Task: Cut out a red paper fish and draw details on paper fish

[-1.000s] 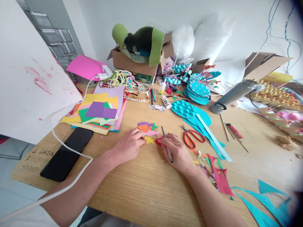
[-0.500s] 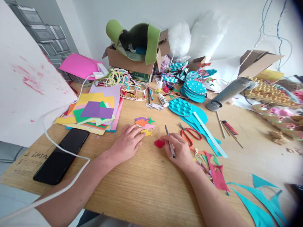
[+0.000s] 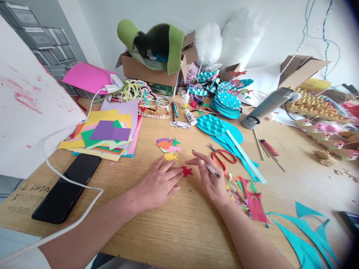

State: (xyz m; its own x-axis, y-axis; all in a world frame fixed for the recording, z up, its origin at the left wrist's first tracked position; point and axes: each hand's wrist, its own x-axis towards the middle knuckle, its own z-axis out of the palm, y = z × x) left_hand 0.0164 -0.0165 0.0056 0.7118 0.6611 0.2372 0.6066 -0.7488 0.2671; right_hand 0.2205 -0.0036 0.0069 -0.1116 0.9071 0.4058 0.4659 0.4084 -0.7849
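A small red paper fish (image 3: 187,172) lies on the wooden table between my hands. My left hand (image 3: 159,184) rests flat with its fingers stretched out, the fingertips touching the fish's left end. My right hand (image 3: 212,184) holds a pen (image 3: 212,170) slantwise, with its index finger pointing toward the fish. Just beyond my left fingers lies a yellow paper fish (image 3: 170,157), and above it are a pink, an orange and a purple cut-out (image 3: 166,140) with a green star (image 3: 176,142). Red-handled scissors (image 3: 227,156) lie open beyond my right hand.
Coloured paper sheets (image 3: 110,130) and a black phone (image 3: 67,188) lie at left, a white cable (image 3: 84,185) crossing the phone. Paper scraps (image 3: 254,205) lie right of my right hand. Farther back are a glue bottle (image 3: 191,118), turquoise pieces (image 3: 234,134) and a grey metal flask (image 3: 269,106).
My left hand has moved right and nearer, onto the red fish. My right hand has drawn back from the fish, uncovering it, and the pen has tilted in its fingers. The view has shifted slightly.
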